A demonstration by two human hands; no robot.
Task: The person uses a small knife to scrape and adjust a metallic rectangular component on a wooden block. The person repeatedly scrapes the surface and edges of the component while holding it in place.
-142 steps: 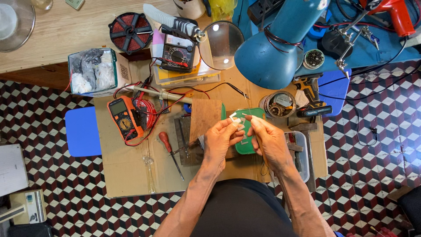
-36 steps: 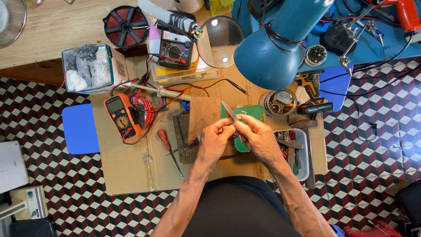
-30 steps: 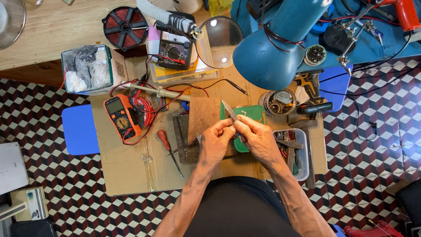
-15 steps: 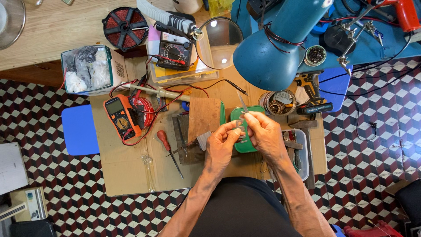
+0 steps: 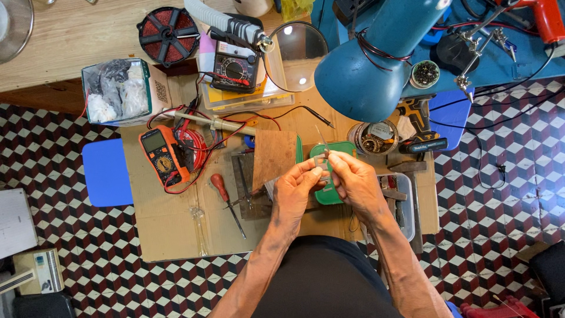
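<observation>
Left hand (image 5: 297,191) and right hand (image 5: 353,179) meeting above green container (image 5: 332,194), fingertips of both pinched closed on small clear part (image 5: 321,162), thin wire rising from it, red-handled screwdriver (image 5: 226,200) left of container, orange multimeter (image 5: 163,156) farther left

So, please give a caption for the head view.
Both hands pinch a small part over a cluttered cardboard bench.

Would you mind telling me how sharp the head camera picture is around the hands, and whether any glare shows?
Head view: even, soft light, faint shadows; the left hand and right hand are reasonably sharp, but the small piece pinched between them is too small to make out; bright glare spots sit on the magnifier lens; the frame edges bend slightly.
</observation>
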